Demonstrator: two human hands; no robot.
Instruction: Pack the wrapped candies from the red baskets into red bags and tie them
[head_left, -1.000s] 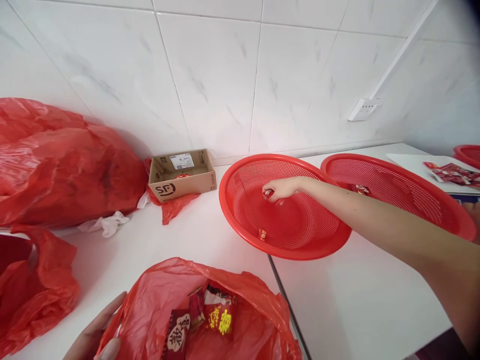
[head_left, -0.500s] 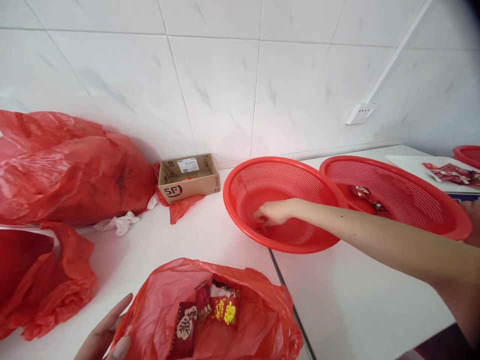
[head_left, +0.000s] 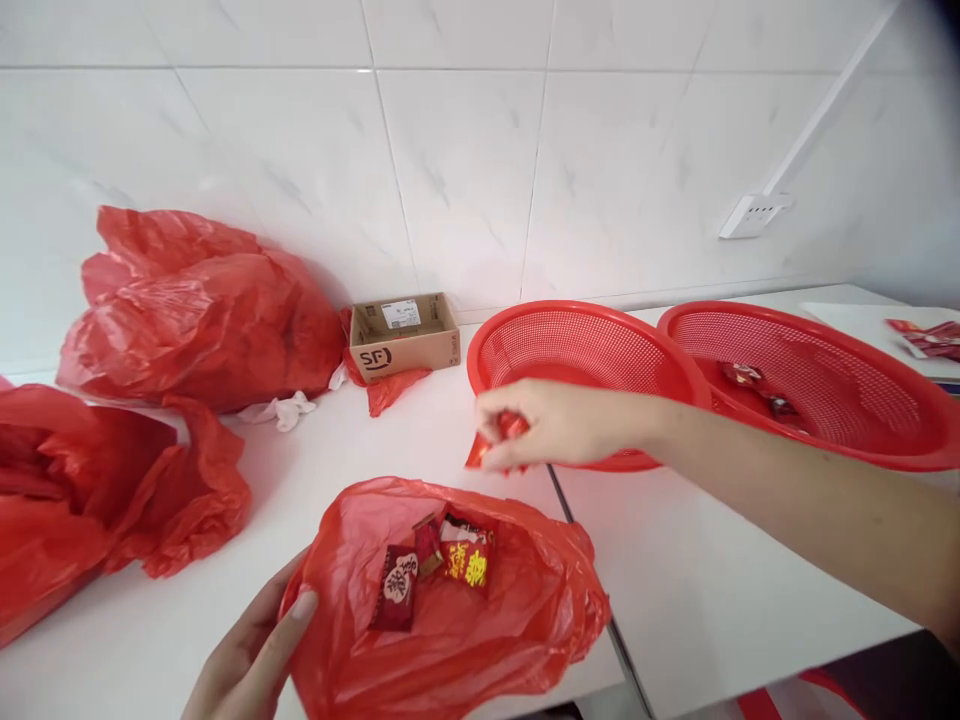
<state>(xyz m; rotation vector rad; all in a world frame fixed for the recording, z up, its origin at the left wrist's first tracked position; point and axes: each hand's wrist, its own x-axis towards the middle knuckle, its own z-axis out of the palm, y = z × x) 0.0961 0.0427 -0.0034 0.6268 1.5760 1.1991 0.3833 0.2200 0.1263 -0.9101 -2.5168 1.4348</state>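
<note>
My left hand [head_left: 259, 635] pinches the left edge of an open red plastic bag [head_left: 517, 640] on the table. Inside the bag lie several wrapped snack packets, among them a dark red packet [head_left: 396, 590] with white characters and a red packet [head_left: 466, 560] with yellow characters. Above the bag's far rim, my right hand [head_left: 517, 425] is closed around a small shiny red packet [head_left: 511, 428], partly hidden by the fingers. Just behind that hand stands a red plastic colander [head_left: 577, 330].
A second red colander [head_left: 847, 380] at right holds a few packets. A cardboard box [head_left: 409, 350] stands by the tiled wall. Full red bags [head_left: 210, 310] and crumpled white tissue [head_left: 289, 410] lie at left. A seam [head_left: 562, 495] runs between the tabletops.
My right hand has come out of the near colander with a red packet and moved toward the bag. My left hand still holds the bag's edge. The view has shifted slightly left.
</note>
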